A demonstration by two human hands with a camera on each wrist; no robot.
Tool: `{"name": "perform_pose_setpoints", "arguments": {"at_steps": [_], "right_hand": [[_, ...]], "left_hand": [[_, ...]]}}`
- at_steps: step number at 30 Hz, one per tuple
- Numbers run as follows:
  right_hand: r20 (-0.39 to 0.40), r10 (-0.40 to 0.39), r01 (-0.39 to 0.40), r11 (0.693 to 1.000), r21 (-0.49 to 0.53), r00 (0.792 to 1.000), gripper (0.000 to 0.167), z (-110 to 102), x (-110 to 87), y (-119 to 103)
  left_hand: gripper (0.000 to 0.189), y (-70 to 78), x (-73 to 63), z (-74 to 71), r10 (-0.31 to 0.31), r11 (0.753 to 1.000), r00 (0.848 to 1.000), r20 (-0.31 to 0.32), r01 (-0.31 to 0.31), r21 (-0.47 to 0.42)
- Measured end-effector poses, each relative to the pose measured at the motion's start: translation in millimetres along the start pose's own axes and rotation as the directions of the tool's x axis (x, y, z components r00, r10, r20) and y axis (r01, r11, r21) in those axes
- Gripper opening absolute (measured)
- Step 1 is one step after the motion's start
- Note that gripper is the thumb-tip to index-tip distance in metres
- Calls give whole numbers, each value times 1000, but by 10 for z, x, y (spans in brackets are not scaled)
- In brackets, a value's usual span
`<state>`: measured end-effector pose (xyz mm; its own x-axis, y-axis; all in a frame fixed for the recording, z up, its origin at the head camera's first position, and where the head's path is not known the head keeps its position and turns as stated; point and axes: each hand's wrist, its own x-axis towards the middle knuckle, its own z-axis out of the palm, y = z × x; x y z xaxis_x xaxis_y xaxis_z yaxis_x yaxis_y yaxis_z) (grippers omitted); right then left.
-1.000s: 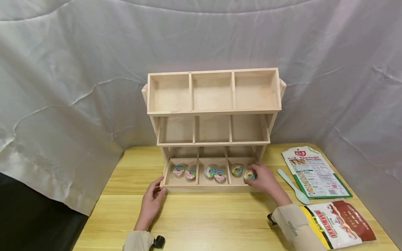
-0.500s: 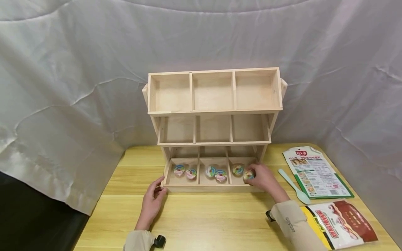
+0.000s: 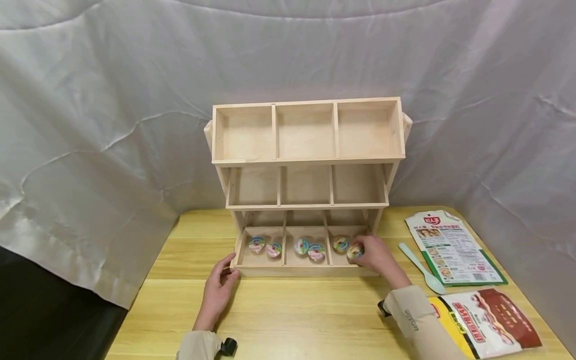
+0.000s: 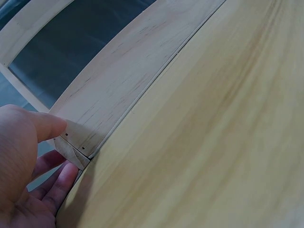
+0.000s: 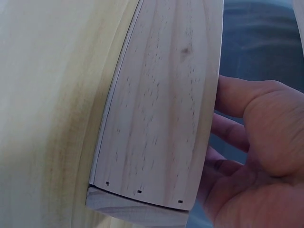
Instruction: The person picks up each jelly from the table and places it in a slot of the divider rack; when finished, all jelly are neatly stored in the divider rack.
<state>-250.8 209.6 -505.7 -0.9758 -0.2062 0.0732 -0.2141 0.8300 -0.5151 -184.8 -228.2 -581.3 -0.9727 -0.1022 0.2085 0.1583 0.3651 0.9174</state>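
A three-tier wooden storage rack (image 3: 306,271) stands on the table, each tier split into three compartments. In the bottom tier's right compartment, my right hand (image 3: 377,256) pinches a small jelly cup (image 3: 354,251) with a printed lid, beside another jelly cup (image 3: 340,244). The right wrist view shows that hand (image 5: 266,137) reaching behind the front board, which hides its fingertips and the cup. My left hand (image 3: 217,292) holds the bottom tier's front left corner. In the left wrist view its thumb (image 4: 50,126) lies against the front board and other fingers (image 4: 61,183) against the side.
Two jelly cups lie in the left compartment (image 3: 264,261) and two in the middle one (image 3: 292,261). At right on the table are a pale green spoon (image 3: 423,270), a white-green package (image 3: 454,250) and a red-white-yellow package (image 3: 488,320). Grey curtains (image 3: 306,55) surround the table.
My right hand has shifted the pinched jelly cup slightly left, closer to the other cup in that compartment. The left hand has stayed at the rack's corner.
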Motion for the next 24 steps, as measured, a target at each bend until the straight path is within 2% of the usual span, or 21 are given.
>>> {"name": "perform_pose_setpoints", "arguments": {"at_steps": [24], "right_hand": [[-11,-25,25,999,28,1000,50,7,-33,3]], "left_hand": [[47,27,0,-6,-24,1000,1000,10,24,17]]}}
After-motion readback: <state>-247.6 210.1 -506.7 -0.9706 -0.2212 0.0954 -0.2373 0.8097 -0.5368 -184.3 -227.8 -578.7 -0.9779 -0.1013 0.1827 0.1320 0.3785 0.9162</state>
